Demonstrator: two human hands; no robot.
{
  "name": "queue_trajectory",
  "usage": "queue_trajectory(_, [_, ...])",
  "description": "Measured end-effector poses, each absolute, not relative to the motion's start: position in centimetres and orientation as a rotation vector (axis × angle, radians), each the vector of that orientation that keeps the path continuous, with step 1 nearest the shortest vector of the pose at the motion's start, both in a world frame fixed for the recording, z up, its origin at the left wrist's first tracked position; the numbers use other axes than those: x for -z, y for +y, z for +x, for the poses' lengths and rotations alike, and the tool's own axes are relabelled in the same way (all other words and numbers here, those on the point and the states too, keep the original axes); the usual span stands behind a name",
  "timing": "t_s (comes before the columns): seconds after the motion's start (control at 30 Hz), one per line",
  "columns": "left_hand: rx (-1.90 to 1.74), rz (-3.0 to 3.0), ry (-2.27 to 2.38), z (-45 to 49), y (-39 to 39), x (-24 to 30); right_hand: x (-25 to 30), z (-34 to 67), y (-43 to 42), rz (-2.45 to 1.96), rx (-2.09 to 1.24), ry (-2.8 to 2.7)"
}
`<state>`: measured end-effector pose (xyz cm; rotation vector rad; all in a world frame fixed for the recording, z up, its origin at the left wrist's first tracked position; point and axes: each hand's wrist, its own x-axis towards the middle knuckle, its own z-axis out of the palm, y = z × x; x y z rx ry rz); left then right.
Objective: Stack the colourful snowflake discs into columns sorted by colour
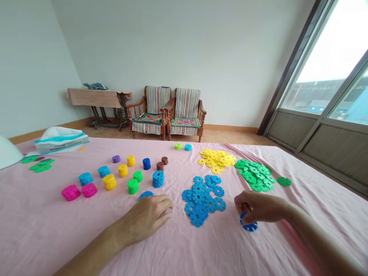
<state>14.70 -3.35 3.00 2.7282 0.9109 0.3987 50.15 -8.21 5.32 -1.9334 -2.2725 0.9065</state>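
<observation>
My left hand [151, 214] rests knuckles-up on the pink cloth, fingers curled, over a blue disc stack [146, 194] whose top edge shows behind it. My right hand [257, 207] has its fingers curled down on a blue snowflake disc [249, 225] lying on the cloth. Between the hands lies a loose pile of blue snowflake discs [202, 199]. A taller blue stack [158, 178] stands just beyond my left hand.
Yellow discs [217, 160] and green discs [255, 173] lie in piles at the right back. Short stacks in pink [70, 192], yellow [109, 182], green [132, 186] and other colours stand at the left. A bag [61, 140] lies far left; two chairs [166, 113] stand behind.
</observation>
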Motion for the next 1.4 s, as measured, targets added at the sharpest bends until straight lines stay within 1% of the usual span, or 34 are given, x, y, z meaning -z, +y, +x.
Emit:
queue_trajectory(0.1, [-0.281,2.728,0.926,14.8,-3.7,-3.2,-6.0,48.7,-7.2,-1.649,-1.199,-2.229])
queue_trajectory(0.17, [-0.252,2.725,0.935,14.9,-3.9,-3.2,-6.1,47.0,-6.1,-1.494,-1.327,-2.156])
queue_trajectory(0.23, [-0.238,2.720,0.929,14.9,-4.0,-3.2,-6.0,44.8,-5.0,-1.403,-1.387,-2.112])
queue_trajectory(0.3, [-0.233,2.711,0.926,14.9,-4.0,-3.2,-5.5,42.8,-3.7,-1.379,-1.367,-2.084])
queue_trajectory(0.37, [-0.235,2.703,0.935,14.8,-4.1,-3.2,-4.8,41.5,-2.5,-1.405,-1.152,-2.076])
queue_trajectory(0.5, [-0.217,2.706,0.947,14.8,-4.3,-3.4,-2.2,41.6,-0.3,-1.564,-0.395,-1.928])
queue_trajectory(0.57, [-0.206,2.707,0.950,14.8,-4.5,-3.6,-0.7,42.4,0.3,-1.643,-0.113,-1.838])
queue_trajectory(0.67, [-0.198,2.701,0.958,14.9,-4.6,-3.7,1.1,43.5,0.4,-1.736,0.054,-1.852])
queue_trajectory(0.8, [-0.199,2.690,0.968,14.9,-4.5,-3.6,1.9,43.4,0.1,-1.829,-0.007,-1.904])
queue_trajectory(0.9, [-0.224,2.668,0.976,14.9,-4.5,-3.5,2.0,42.5,-0.2,-1.791,-0.087,-1.952])
queue_trajectory(1.07, [-0.335,2.584,1.008,15.6,-4.9,-3.0,1.7,40.4,-1.1,-1.605,-0.225,-1.974])
queue_trajectory(1.27, [-0.501,2.497,1.076,17.0,-5.1,-2.1,0.4,38.1,-2.2,-1.271,-0.428,-1.977])
queue_trajectory(1.4, [-0.512,2.475,1.122,17.7,-5.0,-1.8,0.8,38.6,-1.6,-1.399,-0.369,-1.763])
